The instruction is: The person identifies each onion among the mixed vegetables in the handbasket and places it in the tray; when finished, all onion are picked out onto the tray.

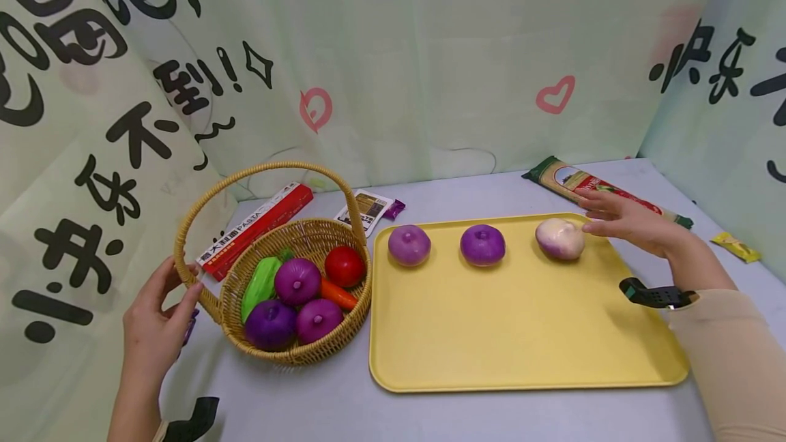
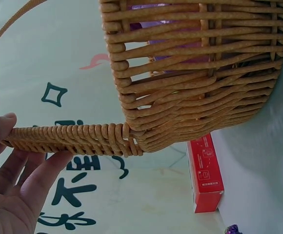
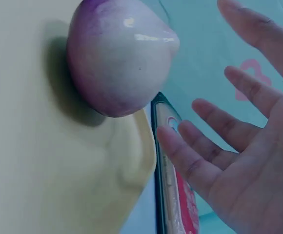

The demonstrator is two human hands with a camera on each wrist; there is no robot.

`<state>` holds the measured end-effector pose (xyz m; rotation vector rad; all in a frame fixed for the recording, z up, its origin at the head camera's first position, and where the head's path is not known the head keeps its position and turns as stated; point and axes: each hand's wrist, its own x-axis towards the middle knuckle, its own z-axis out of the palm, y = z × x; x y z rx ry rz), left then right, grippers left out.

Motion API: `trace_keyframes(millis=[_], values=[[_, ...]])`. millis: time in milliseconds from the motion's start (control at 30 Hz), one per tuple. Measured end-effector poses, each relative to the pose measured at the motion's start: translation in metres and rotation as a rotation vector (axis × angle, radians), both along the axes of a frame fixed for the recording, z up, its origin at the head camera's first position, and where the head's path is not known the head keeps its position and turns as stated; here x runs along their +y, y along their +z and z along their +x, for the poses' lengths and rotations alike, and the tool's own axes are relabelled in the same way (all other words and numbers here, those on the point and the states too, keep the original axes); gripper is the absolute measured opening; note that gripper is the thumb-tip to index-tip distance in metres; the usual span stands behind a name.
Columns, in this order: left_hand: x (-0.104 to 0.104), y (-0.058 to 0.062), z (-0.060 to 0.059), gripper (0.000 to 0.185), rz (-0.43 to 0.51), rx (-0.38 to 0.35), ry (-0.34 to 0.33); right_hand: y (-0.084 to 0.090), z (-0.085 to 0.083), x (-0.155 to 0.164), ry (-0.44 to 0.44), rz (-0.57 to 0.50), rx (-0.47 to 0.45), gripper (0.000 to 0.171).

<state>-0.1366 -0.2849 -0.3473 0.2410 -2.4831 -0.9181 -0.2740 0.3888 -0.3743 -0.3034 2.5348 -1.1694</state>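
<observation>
Lower left of the head frame: left hand [image 1: 153, 329], fingers straight and relaxed, touching the handle of the wicker basket [image 1: 245, 322] where it meets the rim; the left wrist view shows fingertips [image 2: 53, 161] against the woven handle.

Basket contents: 3 purple onions [image 1: 297, 280], 1 green vegetable [image 1: 260, 284], 1 red tomato [image 1: 344, 266], 1 carrot [image 1: 338, 294].

Centre and right: yellow tray [image 1: 522, 340] on the grey table [image 1: 319, 401], holding 3 onions in a row along its far edge, 2 purple and 1 pale onion [image 1: 559, 238] at the right end.

Right hand [image 1: 626, 220] open, fingers spread, just beside the pale onion, not gripping it.

Behind: 1 pasta packet [image 1: 568, 179], 1 red box [image 1: 258, 227].
</observation>
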Motion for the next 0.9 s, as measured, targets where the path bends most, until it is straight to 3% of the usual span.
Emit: trace_keyframes(millis=[567,900], values=[[0.0,0.001,0.0,0.054,-0.001,-0.013,-0.01,0.022,0.003,-0.008,-0.069,-0.054,0.069,0.078],[-0.001,0.001,0.0,0.054,0.004,-0.022,-0.02,0.03,0.003,-0.028,-0.038,-0.052,0.142,0.072]])
